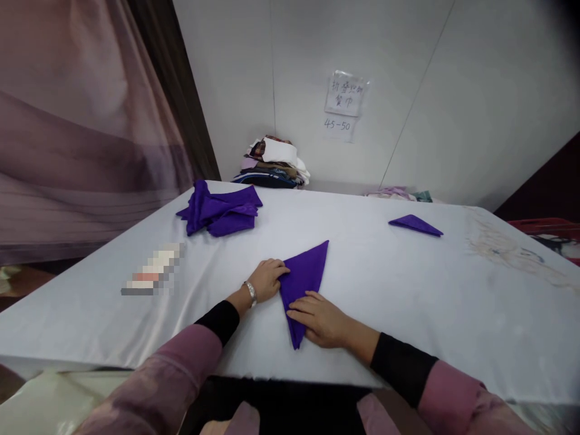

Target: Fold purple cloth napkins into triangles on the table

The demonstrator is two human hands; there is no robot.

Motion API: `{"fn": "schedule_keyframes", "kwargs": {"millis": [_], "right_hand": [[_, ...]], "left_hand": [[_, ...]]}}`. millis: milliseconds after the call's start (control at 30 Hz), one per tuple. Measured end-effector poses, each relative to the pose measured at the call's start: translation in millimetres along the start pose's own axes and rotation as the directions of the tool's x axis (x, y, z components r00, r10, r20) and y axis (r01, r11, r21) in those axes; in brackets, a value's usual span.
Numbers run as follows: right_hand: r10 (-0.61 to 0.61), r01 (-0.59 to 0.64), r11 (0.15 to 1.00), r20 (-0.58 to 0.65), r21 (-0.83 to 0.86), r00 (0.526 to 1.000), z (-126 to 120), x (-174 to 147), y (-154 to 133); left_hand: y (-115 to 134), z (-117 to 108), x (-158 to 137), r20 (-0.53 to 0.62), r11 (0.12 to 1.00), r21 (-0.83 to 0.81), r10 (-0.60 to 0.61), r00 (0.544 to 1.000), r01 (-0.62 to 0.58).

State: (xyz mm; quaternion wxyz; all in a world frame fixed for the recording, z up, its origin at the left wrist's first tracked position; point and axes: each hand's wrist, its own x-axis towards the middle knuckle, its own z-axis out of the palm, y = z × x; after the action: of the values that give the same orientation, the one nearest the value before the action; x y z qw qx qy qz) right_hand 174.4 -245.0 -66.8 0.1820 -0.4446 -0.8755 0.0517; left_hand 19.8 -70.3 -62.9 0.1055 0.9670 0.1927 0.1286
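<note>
A purple cloth napkin (304,269), folded into a pointed shape with layers along its lower part, lies on the white tablecloth before me. My left hand (268,279), with a silver watch or bracelet at its wrist, is at the napkin's left edge. Its fingers bend over that edge, and the thumb is hidden. Across the napkin's lower part lies my right hand (319,319), fingers stretched out and flat on the cloth. The lowest tip points toward me, and another tip points away to the upper right.
A loose heap of purple napkins (222,211) lies at the back left. One folded purple napkin (414,225) rests at the back right. A blurred-out flat object (154,269) is on the left. Behind the table (453,314) stand stacked clothes (272,162) against the wall.
</note>
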Motion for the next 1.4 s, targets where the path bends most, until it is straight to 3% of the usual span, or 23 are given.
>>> {"fn": "schedule_keyframes", "kwargs": {"millis": [167,267,333,433,533,633,767,933,1067,1167,1233,1333,1400], "right_hand": [[-0.006,0.02,0.995,-0.14,0.099,0.99,2.2,-3.3,-4.7],[0.194,-0.093,0.93,-0.261,0.355,0.946,-3.5,-1.3,-0.4],[0.441,-0.218,0.781,-0.27,0.585,0.856,-11.8,3.4,11.7],[0.724,-0.283,0.418,-0.128,0.863,0.678,-27.3,14.9,45.2],[0.806,-0.236,0.171,0.003,0.957,0.592,-38.7,27.8,86.1],[0.838,-0.251,0.065,0.083,0.966,0.54,-39.9,38.0,117.7],[0.869,-0.309,0.043,0.117,0.95,0.48,-30.7,43.5,135.4],[0.891,-0.346,0.04,0.123,0.937,0.437,-22.9,38.5,136.5],[0.902,-0.312,-0.034,0.164,0.95,0.4,-24.0,35.0,133.5],[0.889,-0.252,-0.07,0.176,0.965,0.424,-30.3,35.5,126.1],[0.879,-0.218,-0.026,0.126,0.976,0.46,-37.4,35.5,115.6],[0.84,-0.183,0.142,-0.02,0.973,0.543,-48.2,30.3,88.3],[0.787,-0.211,0.299,-0.116,0.931,0.606,-50.5,21.4,63.7]], "left_hand": [[-0.6,-0.2,-14.1,-0.008,0.999,-0.051,-0.003,1.0,0.003],[0.9,-3.8,-19.0,0.009,0.998,-0.067,0.008,1.0,-0.007],[1.2,-6.6,-20.1,0.01,0.997,-0.078,0.002,1.0,-0.002],[-1.1,-8.5,-17.2,-0.02,0.994,-0.1,-0.04,0.999,0.037],[-4.9,-4.5,-9.4,-0.082,0.983,-0.154,-0.116,0.99,0.102],[-8.0,4.7,-0.7,-0.129,0.952,-0.232,-0.234,0.964,0.2],[-10.7,16.6,5.8,-0.177,0.906,-0.323,-0.342,0.923,0.273],[-10.5,19.2,5.6,-0.208,0.902,-0.341,-0.347,0.915,0.265],[-9.1,18.3,5.1,-0.201,0.902,-0.344,-0.344,0.917,0.262],[-9.1,18.4,4.5,-0.205,0.904,-0.348,-0.334,0.92,0.25],[-8.7,17.1,2.5,-0.213,0.909,-0.344,-0.32,0.923,0.236],[-6.2,11.7,-3.8,-0.192,0.926,-0.33,-0.256,0.948,0.183],[-4.0,7.6,-9.0,-0.168,0.945,-0.311,-0.158,0.973,0.1]]}}
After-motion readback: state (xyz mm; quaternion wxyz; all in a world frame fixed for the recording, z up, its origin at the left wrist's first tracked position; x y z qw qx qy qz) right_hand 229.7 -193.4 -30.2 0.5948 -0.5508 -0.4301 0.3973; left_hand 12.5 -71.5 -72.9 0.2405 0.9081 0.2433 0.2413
